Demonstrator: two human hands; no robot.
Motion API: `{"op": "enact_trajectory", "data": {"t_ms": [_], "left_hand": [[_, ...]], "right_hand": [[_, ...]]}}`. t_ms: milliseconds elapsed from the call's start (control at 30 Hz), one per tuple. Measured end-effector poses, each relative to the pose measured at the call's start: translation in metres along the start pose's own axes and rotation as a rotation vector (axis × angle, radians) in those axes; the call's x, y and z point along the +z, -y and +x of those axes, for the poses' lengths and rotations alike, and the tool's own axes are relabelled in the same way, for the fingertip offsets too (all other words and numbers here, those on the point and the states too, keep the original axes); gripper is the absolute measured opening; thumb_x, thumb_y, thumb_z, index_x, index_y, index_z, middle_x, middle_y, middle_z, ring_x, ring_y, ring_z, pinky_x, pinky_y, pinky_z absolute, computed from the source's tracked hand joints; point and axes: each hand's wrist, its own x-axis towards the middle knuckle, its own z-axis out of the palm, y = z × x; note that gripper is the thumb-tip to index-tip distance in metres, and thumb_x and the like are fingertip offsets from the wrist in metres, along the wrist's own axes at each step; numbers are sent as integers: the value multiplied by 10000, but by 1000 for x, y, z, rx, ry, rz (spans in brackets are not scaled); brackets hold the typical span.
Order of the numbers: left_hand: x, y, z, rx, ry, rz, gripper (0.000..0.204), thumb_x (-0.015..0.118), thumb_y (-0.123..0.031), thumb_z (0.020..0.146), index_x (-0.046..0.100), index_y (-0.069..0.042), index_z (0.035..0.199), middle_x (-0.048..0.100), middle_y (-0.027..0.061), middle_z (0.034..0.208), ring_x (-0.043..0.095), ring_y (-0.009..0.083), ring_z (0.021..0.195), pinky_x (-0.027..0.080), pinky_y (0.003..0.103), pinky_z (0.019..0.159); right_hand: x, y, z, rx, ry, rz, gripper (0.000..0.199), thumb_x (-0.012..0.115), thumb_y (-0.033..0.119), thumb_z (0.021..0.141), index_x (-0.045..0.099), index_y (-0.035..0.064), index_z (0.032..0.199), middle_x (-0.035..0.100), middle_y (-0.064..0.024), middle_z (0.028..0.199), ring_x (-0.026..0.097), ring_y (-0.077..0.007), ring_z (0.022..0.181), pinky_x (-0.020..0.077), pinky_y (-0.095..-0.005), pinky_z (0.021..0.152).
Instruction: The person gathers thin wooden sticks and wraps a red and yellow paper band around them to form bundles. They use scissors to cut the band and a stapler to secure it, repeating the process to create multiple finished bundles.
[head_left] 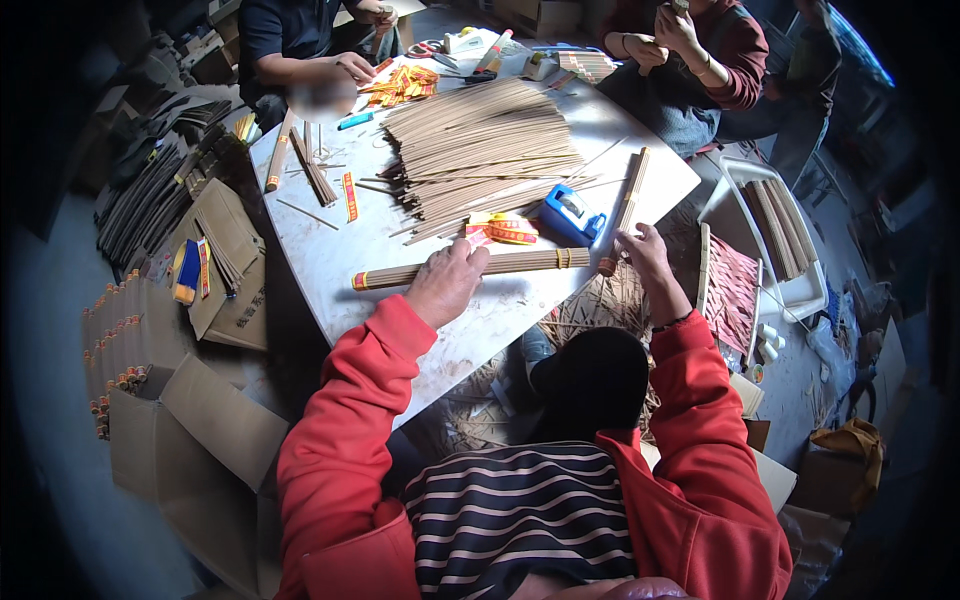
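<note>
My left hand [446, 281] rests palm down on a long bundle of tan sticks [530, 262] lying across the near edge of the white table [330, 250]. My right hand [643, 252] grips the lower end of a second stick bundle [627, 203] that stands slanted at the table's right edge. A big loose heap of the same sticks [480, 145] covers the middle of the table. Red and yellow paper bands [505, 230] lie just beyond my left hand, next to a blue tape dispenser [567, 213].
Two other people sit at the far side, one handling yellow and red bands [400, 85]. A white tray with stick bundles [775, 225] stands at right. Cardboard boxes [200, 440] and stacked bundles [150, 200] fill the floor at left.
</note>
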Motion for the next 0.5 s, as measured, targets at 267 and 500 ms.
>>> {"op": "enact_trajectory", "data": {"t_ms": [267,500], "left_hand": [[-60,-34,-19,-122,-400,-377,325,586,-80,741,424,-11,1014,544,164,816,550,307,737,445,360,647],[-78,-38,-39,-179,-692,-840,303,589,-60,781,436,3,1035,560,41,856,524,104,732,436,237,655]], "right_hand": [[12,-3,-2,-54,8,-104,655,669,247,696,372,-108,1160,579,-119,805,569,-157,717,460,-250,628],[24,-19,4,-7,55,97,653,609,178,774,236,-130,1212,567,-194,754,591,-199,574,486,-266,479]]}}
